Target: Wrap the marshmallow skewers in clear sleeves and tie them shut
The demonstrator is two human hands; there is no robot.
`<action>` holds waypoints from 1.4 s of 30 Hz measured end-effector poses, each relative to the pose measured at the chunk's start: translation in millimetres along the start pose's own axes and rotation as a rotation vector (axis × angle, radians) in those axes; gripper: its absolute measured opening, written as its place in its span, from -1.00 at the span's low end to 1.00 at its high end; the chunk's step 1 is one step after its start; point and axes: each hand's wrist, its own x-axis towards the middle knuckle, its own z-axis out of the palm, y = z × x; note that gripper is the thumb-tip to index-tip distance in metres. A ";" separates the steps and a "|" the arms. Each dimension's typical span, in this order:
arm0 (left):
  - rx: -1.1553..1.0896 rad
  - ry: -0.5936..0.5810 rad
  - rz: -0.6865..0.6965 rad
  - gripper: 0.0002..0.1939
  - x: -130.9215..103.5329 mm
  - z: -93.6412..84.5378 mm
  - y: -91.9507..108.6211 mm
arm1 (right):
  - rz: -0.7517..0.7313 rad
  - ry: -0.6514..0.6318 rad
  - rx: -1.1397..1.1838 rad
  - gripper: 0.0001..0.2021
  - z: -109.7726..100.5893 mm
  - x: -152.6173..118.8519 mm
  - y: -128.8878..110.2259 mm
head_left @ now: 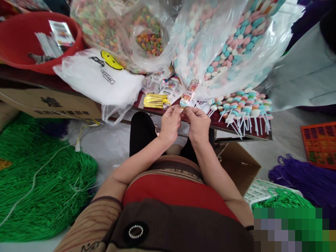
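Observation:
Both hands meet at the table's front edge, around the lower end of a small printed candy packet (189, 92). My left hand (170, 122) pinches at the packet's gathered bottom, fingertips together. Beside it my right hand (196, 122) pinches the same spot from the right. The fingertips hide most of the gathered end. Just left lies a bundle of yellow twist ties (155, 100), with flat printed wrappers (172, 85) behind. Skewered marshmallow sticks (246, 105) lie in a heap to the right.
Large clear bags of ring candy (149, 43) and marshmallows (231, 49) stand behind. A white plastic bag (105, 80) and a red basin (15, 38) are at the left. Green cords (47, 182), a cardboard box (240, 164) and an orange crate (319, 143) are below.

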 end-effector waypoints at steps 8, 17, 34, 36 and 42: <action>0.031 -0.048 0.030 -0.84 0.6 -2.7 0.0 | 0.124 -0.247 -0.071 -0.60 -12.7 9.3 -13.8; 0.048 -0.244 -0.084 -0.82 1.4 -10.9 9.1 | 0.300 -0.447 0.093 -0.66 -16.8 4.2 -27.2; 0.399 -0.463 0.050 -0.73 -0.2 -19.1 32.6 | 0.123 -0.302 -0.123 -0.75 -24.9 -5.9 -45.7; 0.390 -0.502 0.023 -0.71 3.0 -18.2 32.3 | 0.069 -0.325 -0.191 -0.75 -24.7 -3.8 -47.6; 0.389 -0.607 0.057 -0.66 11.0 -21.7 24.7 | -0.004 -0.323 -0.265 -0.75 -26.0 -9.6 -53.9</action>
